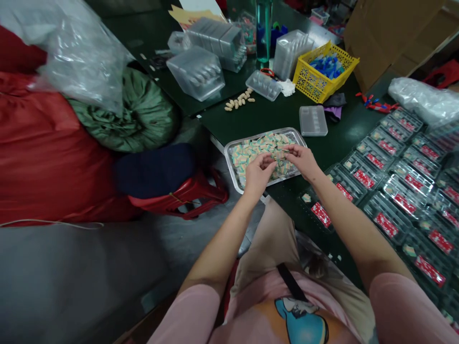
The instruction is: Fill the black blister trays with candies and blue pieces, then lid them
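Note:
A shallow metal tray (232, 176) lies at the table's near-left edge, filled with small flat pieces (247, 152) coloured cream and mint green. Over the middle of the pieces, my left hand (258, 173) has its thumb and fingers drawn together in a pinch. Facing it, my right hand (303, 159) reaches across the tray's right side with fingertips pinched. Whatever lies between the fingertips of either hand is too small to make out. To the right, rows of clear plastic trays (385, 203) each hold a red-and-white patterned strip, and some a small cream-green piece.
Peanut-shaped pieces (239, 101) lie behind the tray, near stacked clear containers (197, 71). A yellow basket (304, 79) holds blue items. Also there are a clear box (313, 120), a tall bottle (263, 33), a cardboard box (387, 38) and a red stool (175, 200) on the left.

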Motion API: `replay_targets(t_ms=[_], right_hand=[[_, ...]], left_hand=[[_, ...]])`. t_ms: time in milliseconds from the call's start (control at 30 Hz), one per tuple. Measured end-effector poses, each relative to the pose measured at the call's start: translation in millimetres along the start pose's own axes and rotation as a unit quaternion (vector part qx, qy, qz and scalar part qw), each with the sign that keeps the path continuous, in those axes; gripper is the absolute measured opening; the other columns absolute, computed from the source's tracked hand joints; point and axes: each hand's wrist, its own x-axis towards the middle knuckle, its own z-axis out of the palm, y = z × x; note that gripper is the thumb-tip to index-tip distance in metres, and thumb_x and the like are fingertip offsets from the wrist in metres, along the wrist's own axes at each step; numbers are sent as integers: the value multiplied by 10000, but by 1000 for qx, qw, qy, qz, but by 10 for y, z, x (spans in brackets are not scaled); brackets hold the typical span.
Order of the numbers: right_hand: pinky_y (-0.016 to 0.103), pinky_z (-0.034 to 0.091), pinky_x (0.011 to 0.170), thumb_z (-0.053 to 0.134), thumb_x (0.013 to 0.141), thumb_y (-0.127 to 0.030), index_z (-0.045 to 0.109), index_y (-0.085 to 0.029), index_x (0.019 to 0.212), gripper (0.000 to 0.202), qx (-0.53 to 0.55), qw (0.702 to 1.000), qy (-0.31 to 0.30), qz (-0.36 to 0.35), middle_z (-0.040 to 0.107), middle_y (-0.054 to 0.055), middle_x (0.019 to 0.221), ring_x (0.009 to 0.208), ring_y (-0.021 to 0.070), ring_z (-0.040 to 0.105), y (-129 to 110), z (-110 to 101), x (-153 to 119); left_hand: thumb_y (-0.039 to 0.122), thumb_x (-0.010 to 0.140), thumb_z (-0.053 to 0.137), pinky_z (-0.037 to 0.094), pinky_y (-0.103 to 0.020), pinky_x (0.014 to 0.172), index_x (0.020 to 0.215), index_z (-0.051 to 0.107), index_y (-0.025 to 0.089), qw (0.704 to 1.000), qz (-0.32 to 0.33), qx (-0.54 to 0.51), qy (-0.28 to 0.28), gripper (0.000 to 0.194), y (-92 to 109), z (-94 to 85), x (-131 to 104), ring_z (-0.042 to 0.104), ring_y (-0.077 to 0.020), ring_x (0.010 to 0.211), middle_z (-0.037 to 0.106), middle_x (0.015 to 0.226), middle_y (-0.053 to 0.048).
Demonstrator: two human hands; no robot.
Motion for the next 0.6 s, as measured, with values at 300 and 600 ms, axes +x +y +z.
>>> replay_targets(t_ms=[300, 600], right_hand=[[325, 519, 783, 712, 709, -390, 695, -194, 890, 268, 32, 999, -26, -25, 690, 21, 844, 810, 177, 642, -12, 222, -50], [336, 506, 811, 709, 738, -376, 709, -212, 884, 220, 13, 999, -27, -45, 667, 24, 880, 852, 183, 618, -22, 301, -61]], left_hand=[[273, 638, 787, 552, -296, 708, 843, 742, 173, 997, 1, -43, 62, 233, -66, -34, 28, 665, -162, 728, 728, 797, -33], [266, 653, 777, 533, -293, 724, 888, 764, 177, 996, 18, -10, 90, 252, -72, -90, 33, 661, -163, 749, 727, 808, -33]])
